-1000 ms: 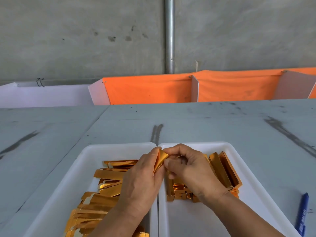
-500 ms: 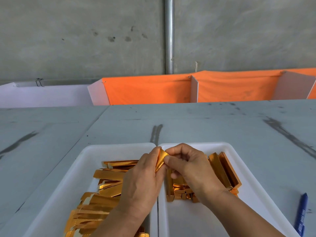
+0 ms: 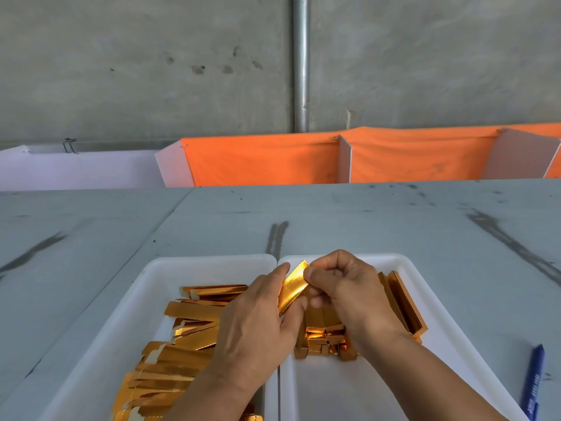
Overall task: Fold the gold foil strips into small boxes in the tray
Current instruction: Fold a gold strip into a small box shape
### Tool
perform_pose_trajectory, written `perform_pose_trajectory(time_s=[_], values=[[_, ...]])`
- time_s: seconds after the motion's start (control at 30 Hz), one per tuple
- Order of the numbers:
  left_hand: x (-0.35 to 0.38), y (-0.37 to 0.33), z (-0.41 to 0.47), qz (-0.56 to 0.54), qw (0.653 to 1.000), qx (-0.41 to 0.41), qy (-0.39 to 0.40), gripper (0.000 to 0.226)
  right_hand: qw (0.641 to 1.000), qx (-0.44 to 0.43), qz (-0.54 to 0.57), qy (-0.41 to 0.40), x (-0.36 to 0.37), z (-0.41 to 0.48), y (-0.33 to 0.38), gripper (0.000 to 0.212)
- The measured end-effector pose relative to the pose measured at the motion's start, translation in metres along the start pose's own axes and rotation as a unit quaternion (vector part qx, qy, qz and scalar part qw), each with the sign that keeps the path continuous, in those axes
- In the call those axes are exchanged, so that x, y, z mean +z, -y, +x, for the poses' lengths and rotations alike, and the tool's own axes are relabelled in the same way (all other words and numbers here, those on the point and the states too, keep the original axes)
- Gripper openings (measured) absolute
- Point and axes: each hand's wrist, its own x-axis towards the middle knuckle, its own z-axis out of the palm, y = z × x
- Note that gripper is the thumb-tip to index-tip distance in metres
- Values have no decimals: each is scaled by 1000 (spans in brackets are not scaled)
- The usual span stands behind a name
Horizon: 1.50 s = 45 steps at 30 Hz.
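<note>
Holding one gold foil strip up between both hands, right above the seam where the two white trays meet. The strip is tilted, far end up, shiny face toward the camera, and looks partly creased along its length. The right hand has its fingers curled and pinches the strip's far end between thumb and forefinger. The left hand grips the near part, forefinger running along the left edge and thumb tucked against the lower end.

Under the left hand, the left tray has a loose pile of flat strips, lying every which way and overlapping. The right tray has the folded boxes, a small cluster bunched under the right wrist, plus a few longer gold pieces leaning on edge just beside the hand on the right.

Both trays sit touching side by side on a scuffed grey table. A blue pen lies on the table just right of the right tray. Beyond the table's far edge there's orange cloth stretched between white dividers, then a concrete wall with a metal pipe running down it.
</note>
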Motion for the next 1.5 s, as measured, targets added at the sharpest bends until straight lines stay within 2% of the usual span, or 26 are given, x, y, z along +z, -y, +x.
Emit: perform_pose_trajectory(time_s=[0.13, 0.33, 0.47, 0.53, 0.63, 0.73, 0.93, 1.1, 1.23, 1.43, 1.5], values=[[1, -1, 2, 5, 1000, -4, 22, 60, 1000, 5, 2, -7, -4, 2, 0, 2], [0, 1, 4, 1, 999, -30, 35, 57, 997, 20, -22, 74, 2, -2, 0, 22], [-6, -4, 5, -37, 998, -33, 46, 73, 1000, 4, -17, 26, 0, 2, 0, 25], [-8, -4, 6, -90, 992, -79, 26, 76, 1000, 3, -19, -25, -8, 8, 1, 29], [-9, 7, 11, -91, 983, -160, -20, 54, 995, 18, -79, -66, -21, 17, -1, 36], [-15, 20, 14, -62, 973, -217, -46, 35, 987, 42, -144, -60, -26, 21, -7, 42], [-23, 33, 18, -41, 955, -285, -73, 34, 953, 9, -304, -13, -21, 19, -15, 46], [-31, 41, 19, -32, 941, -329, -76, 38, 963, 18, -268, -1, -17, 17, -12, 47], [-33, 52, 18, 10, 937, -350, 16, 40, 956, -2, -294, -6, -15, 14, -12, 43], [-16, 60, 5, 119, 921, -292, 229, 41, 940, -29, -341, -8, -14, 14, -14, 35], [-11, 61, -1, 147, 914, -280, 253, 41, 938, -33, -345, -7, -14, 15, -15, 35]])
